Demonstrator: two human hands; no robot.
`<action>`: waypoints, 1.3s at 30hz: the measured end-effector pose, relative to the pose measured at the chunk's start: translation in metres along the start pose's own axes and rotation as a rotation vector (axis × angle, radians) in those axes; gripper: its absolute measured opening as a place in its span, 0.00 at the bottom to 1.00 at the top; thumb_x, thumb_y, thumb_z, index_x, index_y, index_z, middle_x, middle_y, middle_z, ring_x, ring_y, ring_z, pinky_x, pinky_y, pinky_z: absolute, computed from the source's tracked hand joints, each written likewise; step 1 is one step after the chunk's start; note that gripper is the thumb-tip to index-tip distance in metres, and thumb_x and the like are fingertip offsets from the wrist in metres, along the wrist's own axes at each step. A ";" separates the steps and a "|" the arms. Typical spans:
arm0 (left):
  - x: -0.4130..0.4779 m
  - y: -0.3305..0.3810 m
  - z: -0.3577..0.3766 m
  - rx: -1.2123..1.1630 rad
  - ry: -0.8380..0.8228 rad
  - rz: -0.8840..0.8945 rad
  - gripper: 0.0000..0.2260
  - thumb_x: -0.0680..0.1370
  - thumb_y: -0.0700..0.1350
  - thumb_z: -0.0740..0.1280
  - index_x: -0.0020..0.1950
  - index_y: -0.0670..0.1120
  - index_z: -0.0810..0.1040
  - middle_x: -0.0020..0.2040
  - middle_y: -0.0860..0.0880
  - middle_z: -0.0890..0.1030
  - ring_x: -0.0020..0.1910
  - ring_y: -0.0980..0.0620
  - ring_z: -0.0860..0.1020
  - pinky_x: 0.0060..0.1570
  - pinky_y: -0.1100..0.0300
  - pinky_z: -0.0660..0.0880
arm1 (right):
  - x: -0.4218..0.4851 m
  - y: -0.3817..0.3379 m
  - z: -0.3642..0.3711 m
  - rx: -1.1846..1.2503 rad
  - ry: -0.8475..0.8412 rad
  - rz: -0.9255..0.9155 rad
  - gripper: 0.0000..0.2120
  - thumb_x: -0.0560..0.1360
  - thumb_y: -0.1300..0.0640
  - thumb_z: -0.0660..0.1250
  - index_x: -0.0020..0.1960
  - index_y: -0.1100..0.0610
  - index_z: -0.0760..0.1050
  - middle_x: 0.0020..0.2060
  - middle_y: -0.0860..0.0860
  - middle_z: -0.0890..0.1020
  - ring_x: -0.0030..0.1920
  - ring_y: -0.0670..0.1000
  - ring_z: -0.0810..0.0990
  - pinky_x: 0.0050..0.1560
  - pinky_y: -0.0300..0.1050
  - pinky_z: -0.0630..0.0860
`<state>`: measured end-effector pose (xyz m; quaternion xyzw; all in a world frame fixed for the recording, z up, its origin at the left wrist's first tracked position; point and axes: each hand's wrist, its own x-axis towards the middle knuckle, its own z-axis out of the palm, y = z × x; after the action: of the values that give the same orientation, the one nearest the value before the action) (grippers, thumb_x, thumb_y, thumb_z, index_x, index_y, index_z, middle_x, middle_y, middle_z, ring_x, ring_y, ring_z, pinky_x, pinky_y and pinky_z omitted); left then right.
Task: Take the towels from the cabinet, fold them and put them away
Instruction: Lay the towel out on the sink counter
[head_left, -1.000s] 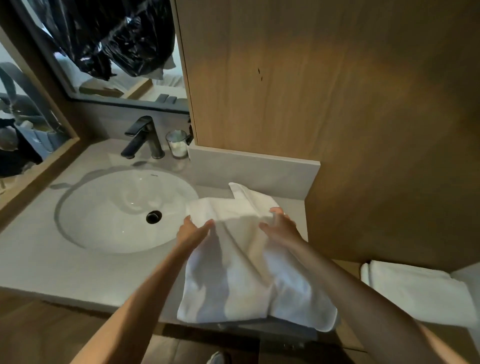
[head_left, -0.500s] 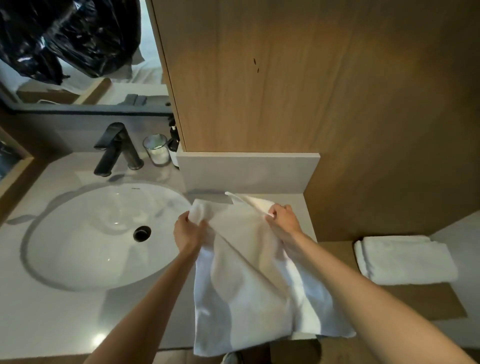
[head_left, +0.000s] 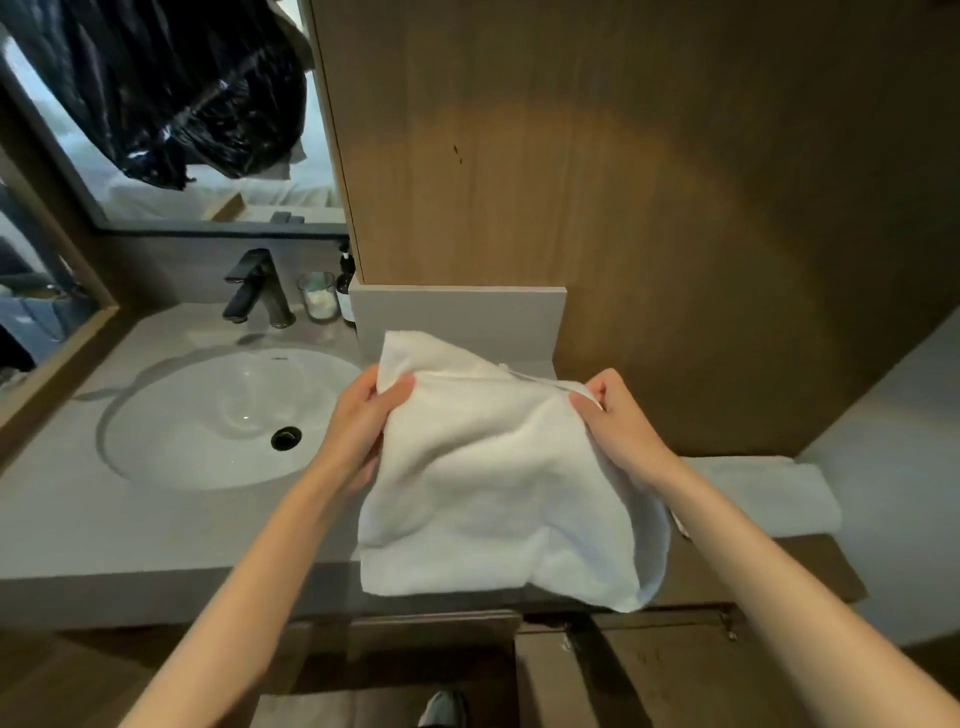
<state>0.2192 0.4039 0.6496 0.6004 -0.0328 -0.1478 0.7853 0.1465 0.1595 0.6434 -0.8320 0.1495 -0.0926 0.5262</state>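
Both hands' grip (head_left: 363, 415) (head_left: 618, 421) holds white towel (head_left: 493, 493).

The room is dim and brownish. A soft warm patch of light glows on the wooden wall (head_left: 597, 171) in the upper middle. The white sink (head_left: 228, 415) shines a little. Straight lines bend near the edges. The bottom of the frame is dark and slightly blurry.

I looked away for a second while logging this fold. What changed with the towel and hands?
Both hands, left and right, keep their grip on the towel and have raised it, spreading its top edge wider. The folded towel at right stayed put.
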 end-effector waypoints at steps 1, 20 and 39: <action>-0.021 0.004 0.005 -0.034 -0.036 -0.012 0.07 0.80 0.38 0.63 0.56 0.44 0.78 0.50 0.45 0.84 0.48 0.49 0.82 0.47 0.54 0.80 | -0.018 -0.002 -0.007 0.014 -0.031 0.023 0.07 0.81 0.57 0.59 0.47 0.56 0.63 0.39 0.50 0.67 0.38 0.46 0.65 0.37 0.37 0.65; -0.198 0.024 0.014 -0.027 -0.332 -0.067 0.24 0.64 0.45 0.78 0.58 0.51 0.78 0.52 0.48 0.84 0.50 0.47 0.83 0.39 0.56 0.81 | -0.177 -0.041 -0.057 0.428 -0.527 0.099 0.08 0.80 0.57 0.62 0.42 0.56 0.69 0.31 0.47 0.74 0.29 0.43 0.71 0.30 0.36 0.67; 0.037 -0.035 -0.093 0.552 0.143 0.079 0.12 0.72 0.46 0.75 0.55 0.47 0.82 0.47 0.49 0.79 0.36 0.56 0.75 0.27 0.69 0.69 | -0.002 0.026 0.032 -0.011 0.308 0.107 0.12 0.79 0.54 0.62 0.40 0.57 0.64 0.33 0.50 0.69 0.34 0.49 0.67 0.34 0.45 0.64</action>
<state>0.2696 0.4728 0.5862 0.7987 -0.0397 -0.0601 0.5974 0.1510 0.1766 0.6058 -0.8016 0.2729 -0.1903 0.4968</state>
